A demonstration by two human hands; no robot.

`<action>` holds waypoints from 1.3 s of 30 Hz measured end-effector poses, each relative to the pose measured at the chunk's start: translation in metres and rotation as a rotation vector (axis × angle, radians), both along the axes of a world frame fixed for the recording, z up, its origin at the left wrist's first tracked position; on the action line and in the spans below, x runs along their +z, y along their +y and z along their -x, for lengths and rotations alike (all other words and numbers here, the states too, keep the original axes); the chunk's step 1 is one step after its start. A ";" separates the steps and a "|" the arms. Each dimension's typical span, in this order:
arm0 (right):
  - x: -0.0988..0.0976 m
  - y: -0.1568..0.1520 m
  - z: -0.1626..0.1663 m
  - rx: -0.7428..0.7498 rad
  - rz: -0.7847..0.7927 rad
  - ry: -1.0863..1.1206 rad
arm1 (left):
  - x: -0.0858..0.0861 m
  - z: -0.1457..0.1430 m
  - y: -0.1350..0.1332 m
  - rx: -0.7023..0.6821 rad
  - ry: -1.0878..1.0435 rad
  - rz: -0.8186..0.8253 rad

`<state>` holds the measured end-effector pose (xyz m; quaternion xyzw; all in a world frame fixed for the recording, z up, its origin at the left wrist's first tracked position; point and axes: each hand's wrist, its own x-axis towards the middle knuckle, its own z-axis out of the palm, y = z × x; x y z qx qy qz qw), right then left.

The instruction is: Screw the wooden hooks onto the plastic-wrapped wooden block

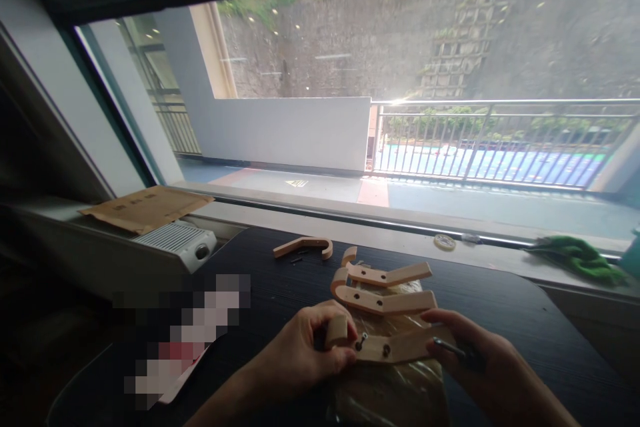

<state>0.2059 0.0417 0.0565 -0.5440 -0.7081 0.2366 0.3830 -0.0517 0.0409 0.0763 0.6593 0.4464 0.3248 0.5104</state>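
My left hand (303,341) pinches the curled end of a pale wooden hook (413,345) that lies across a bundle in clear plastic wrap (393,393). A small bolt (364,338) sticks up from one of its two holes. At the straight end, the fingers of my right hand (483,353) close around the wood and a thin metal tool (450,345), whose other end is hidden in shadow. Just beyond are two similar hooks, a nearer one (405,303) and a farther one (407,275), both with holes, resting on the bundle.
Another wooden hook (300,245) lies farther back on the dark table (505,300) beside small dark bolts (297,259). A tape roll (444,243) and green cloth (580,259) sit along the window sill. At left, a brown envelope (150,207) rests over a white vented unit (183,243).
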 end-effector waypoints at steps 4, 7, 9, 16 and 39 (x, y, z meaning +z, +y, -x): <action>0.027 -0.002 -0.010 0.180 -0.189 -0.244 | 0.000 -0.005 -0.003 0.018 0.005 -0.004; 0.043 -0.002 0.005 0.382 -0.165 -0.418 | 0.002 -0.007 -0.002 0.043 -0.023 0.020; 0.046 0.000 0.018 0.359 -0.197 -0.514 | 0.003 -0.007 -0.002 0.052 -0.050 0.039; 0.038 0.004 0.048 0.438 -0.215 -0.708 | -0.003 -0.002 -0.003 0.051 -0.197 0.080; 0.017 0.084 0.221 0.406 0.057 -0.429 | -0.051 0.110 0.043 0.624 -0.175 -0.005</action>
